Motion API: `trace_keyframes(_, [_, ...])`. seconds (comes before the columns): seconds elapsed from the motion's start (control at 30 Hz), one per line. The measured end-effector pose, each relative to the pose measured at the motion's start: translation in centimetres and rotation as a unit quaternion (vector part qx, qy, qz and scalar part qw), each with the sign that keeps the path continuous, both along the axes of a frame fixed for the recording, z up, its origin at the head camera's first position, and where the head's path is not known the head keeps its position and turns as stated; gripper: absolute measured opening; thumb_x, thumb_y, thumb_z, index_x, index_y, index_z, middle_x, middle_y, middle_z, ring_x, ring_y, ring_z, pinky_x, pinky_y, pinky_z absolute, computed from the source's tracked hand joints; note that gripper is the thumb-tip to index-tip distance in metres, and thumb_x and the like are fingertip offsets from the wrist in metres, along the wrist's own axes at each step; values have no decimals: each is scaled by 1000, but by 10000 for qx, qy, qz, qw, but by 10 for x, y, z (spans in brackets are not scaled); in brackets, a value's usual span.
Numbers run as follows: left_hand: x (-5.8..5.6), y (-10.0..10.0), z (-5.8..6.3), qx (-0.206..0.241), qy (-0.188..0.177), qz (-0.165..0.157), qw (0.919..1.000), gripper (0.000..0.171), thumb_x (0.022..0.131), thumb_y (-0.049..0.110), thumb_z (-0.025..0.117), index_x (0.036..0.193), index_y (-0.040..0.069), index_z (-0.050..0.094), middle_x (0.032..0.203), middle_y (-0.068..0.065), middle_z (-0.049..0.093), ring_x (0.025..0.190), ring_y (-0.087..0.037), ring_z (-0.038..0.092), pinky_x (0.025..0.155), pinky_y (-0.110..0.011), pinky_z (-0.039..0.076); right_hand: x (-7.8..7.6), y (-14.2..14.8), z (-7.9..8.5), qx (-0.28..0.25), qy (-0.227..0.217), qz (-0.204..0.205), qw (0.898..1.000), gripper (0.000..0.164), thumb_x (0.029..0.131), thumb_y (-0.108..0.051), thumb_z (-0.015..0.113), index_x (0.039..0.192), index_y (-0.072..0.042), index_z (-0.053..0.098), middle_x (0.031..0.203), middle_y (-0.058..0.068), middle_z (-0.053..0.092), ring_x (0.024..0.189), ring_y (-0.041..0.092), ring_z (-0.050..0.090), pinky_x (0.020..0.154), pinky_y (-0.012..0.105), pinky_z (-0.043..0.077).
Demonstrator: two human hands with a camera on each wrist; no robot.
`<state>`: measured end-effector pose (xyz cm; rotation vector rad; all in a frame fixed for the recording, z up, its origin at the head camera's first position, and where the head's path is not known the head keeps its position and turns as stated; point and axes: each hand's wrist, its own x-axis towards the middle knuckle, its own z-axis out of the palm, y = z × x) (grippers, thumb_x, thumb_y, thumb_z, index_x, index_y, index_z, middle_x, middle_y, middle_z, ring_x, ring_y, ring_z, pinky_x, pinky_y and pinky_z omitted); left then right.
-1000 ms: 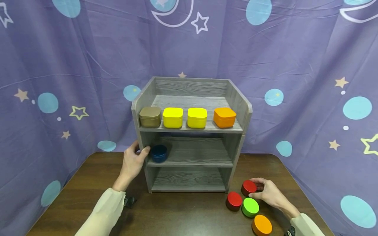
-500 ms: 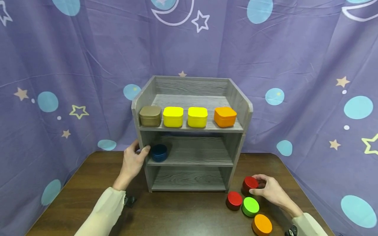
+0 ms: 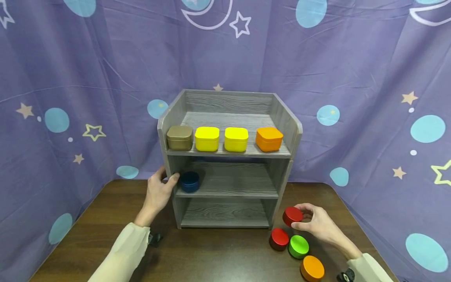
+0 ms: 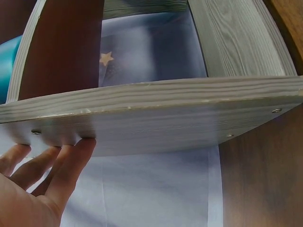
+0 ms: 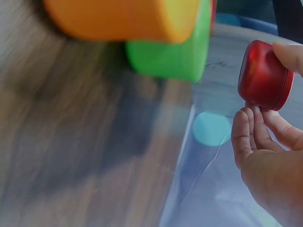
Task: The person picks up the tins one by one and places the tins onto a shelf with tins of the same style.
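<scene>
My left hand grips the left side panel of a grey wooden shelf. Its thumb lies at the panel's front edge, and in the left wrist view its fingertips press the panel's outer face. Beside the thumb, a dark blue round tin stands on the middle level. Between thumb and fingers, my right hand pinches a red round tin. The right wrist view shows this red tin tilted and raised off the table. Close below it are a second red tin and a green tin.
An orange round tin stands nearest the table's front. Along the top level sit a bronze square tin, two yellow square tins and an orange square tin. A purple curtain hangs behind the brown table.
My right hand has taken hold of the red tin behind the green one, lifted it and brought it a little left toward the shelf. My left hand stays in place.
</scene>
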<state>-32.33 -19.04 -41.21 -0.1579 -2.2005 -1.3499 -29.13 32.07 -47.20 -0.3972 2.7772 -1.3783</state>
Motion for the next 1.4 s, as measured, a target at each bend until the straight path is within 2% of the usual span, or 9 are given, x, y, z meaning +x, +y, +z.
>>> trace_keyframes(0.23, [-1, 1, 0, -25, 0, 38, 10000, 42, 96, 29, 69, 125, -1, 74, 115, -30, 79, 88, -4, 68, 71, -8, 49, 3, -15, 14, -103, 223, 345, 9991, 55, 85, -17, 91, 130, 4, 68, 111, 9, 79, 95, 8, 72, 82, 24, 58])
trace_keyframes(0.43, [-1, 0, 0, -58, 51, 37, 10000, 42, 96, 30, 69, 125, -1, 74, 115, -29, 79, 92, -11, 70, 72, -8, 49, 9, -29, 26, -6, 155, 450, 9989, 53, 84, -21, 91, 128, -1, 70, 109, 5, 80, 97, 9, 72, 82, 23, 56])
trace_keyframes(0.63, [-1, 0, 0, -5, 28, -1, 10000, 43, 96, 30, 70, 126, 0, 74, 117, -29, 79, 90, -4, 68, 72, -9, 49, 11, -42, 35, 13, 327, 696, 9970, 49, 84, -22, 90, 126, -4, 71, 104, 2, 79, 94, 6, 71, 80, 24, 55])
trace_keyframes(0.8, [0, 1, -1, -13, 5, 13, 10000, 42, 96, 30, 69, 125, 1, 74, 116, -28, 79, 91, -3, 67, 73, -9, 49, 14, -52, 43, 65, 434, 809, 9958, 51, 83, -23, 90, 126, -2, 71, 104, 1, 79, 92, 5, 70, 82, 26, 57])
trace_keyframes(1.1, [0, 0, 0, 36, 12, 11, 10000, 41, 96, 30, 70, 125, 1, 74, 116, -28, 79, 88, 0, 66, 72, -9, 50, 19, -65, 55, 14, 90, 891, 9960, 51, 84, -24, 89, 126, -1, 70, 104, 4, 80, 92, 10, 71, 78, 26, 59])
trace_keyframes(1.4, [0, 1, 0, 71, 16, -23, 10000, 40, 96, 28, 70, 123, 0, 74, 115, -29, 78, 84, 13, 61, 72, -8, 49, 19, -85, 69, 59, 463, 1117, 9926, 47, 83, -22, 89, 124, -6, 73, 106, 2, 79, 93, 8, 72, 85, 28, 59])
